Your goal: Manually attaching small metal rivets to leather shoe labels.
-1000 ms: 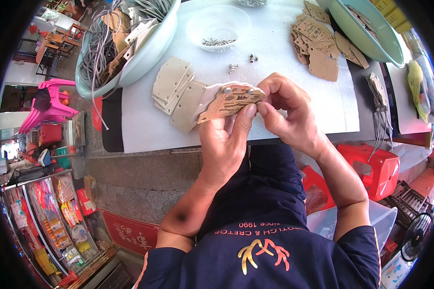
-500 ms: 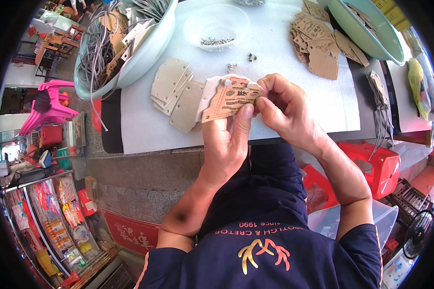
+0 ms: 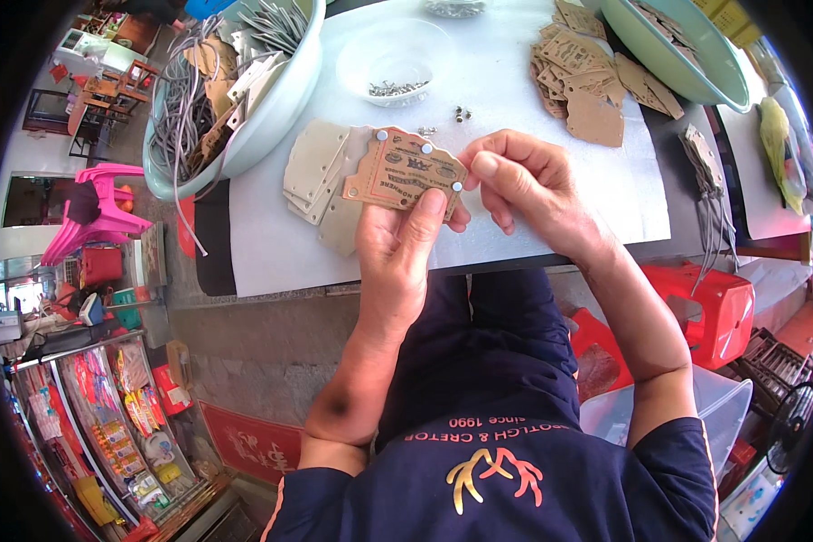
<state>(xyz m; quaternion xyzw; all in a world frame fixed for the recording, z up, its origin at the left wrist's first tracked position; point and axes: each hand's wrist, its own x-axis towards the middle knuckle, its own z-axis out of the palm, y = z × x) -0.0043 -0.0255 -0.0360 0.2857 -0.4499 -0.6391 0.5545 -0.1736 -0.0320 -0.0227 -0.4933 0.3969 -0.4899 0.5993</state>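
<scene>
My left hand (image 3: 390,257) grips a tan printed leather-like tag (image 3: 402,172) with a wavy edge, thumb on its face and fingers behind. Several round silver studs sit along the tag's upper and right edges. Just beyond its right edge is my right hand (image 3: 542,190), thumb and forefinger pinched together; whatever lies between them is too small to make out. Left of the tag, blank beige plates (image 3: 314,167) of similar outline lie overlapping. Small loose metal fasteners (image 3: 462,114) rest on the white sheet (image 3: 515,99) behind it.
A clear bowl (image 3: 345,68) of small metal pieces stands behind the tag. At left, a pale blue tub (image 3: 300,86) holds grey cords and tags. Printed tan tags (image 3: 594,119) are heaped at right beside a pale green basin (image 3: 727,90). Finished-looking corded tags (image 3: 706,172) hang over the right edge.
The tag has turned to show its face more fully and shifted left. My right fingers have come off its edge, and another stud shows at its right side.
</scene>
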